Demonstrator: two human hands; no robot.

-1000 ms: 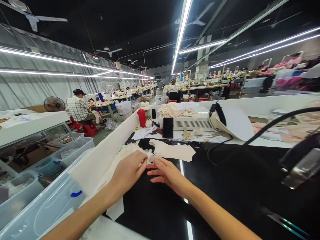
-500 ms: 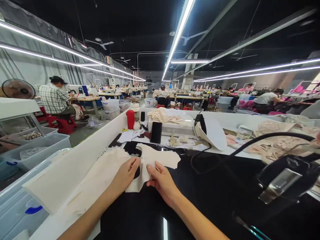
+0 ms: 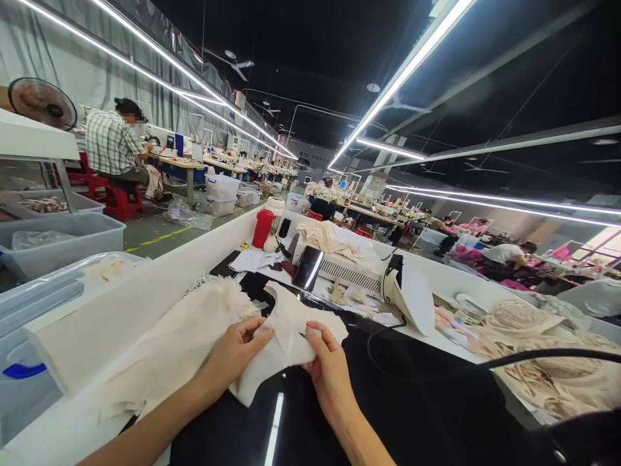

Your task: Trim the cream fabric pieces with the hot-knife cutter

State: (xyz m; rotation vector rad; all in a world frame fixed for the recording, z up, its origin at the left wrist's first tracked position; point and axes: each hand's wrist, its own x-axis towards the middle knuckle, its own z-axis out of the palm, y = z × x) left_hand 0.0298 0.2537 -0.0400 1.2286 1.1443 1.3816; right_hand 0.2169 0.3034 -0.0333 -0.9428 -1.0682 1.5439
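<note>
The cloth piece [image 3: 284,340] lay on the black surface [image 3: 436,401], near the person and left of centre. Its long axis ran from the near left corner up toward the far right edge. Both hands were on it, so neither had to travel to reach it.

The left hand [image 3: 233,356] pinched the left margin of the cloth piece between thumb and fingers, closed on the fabric. Its forearm came in low from the near left, crossing the cloth stack [image 3: 169,349] that lay against the white wall [image 3: 121,323] of the surface.

The right hand [image 3: 330,369] gripped the right margin of the same piece, thumb on top and fingers curled beneath the edge. Its forearm entered from the near centre and pointed toward the far side.

The two hands sat close together, with the piece spanning the gap between them and its near corner hanging toward the person. The fabric between the hands looked slightly raised off the surface; whether it was clear of it cannot be determined.

A phone [image 3: 308,268] leaned against a grey box [image 3: 352,275] at the far side, well apart from both hands.
</note>
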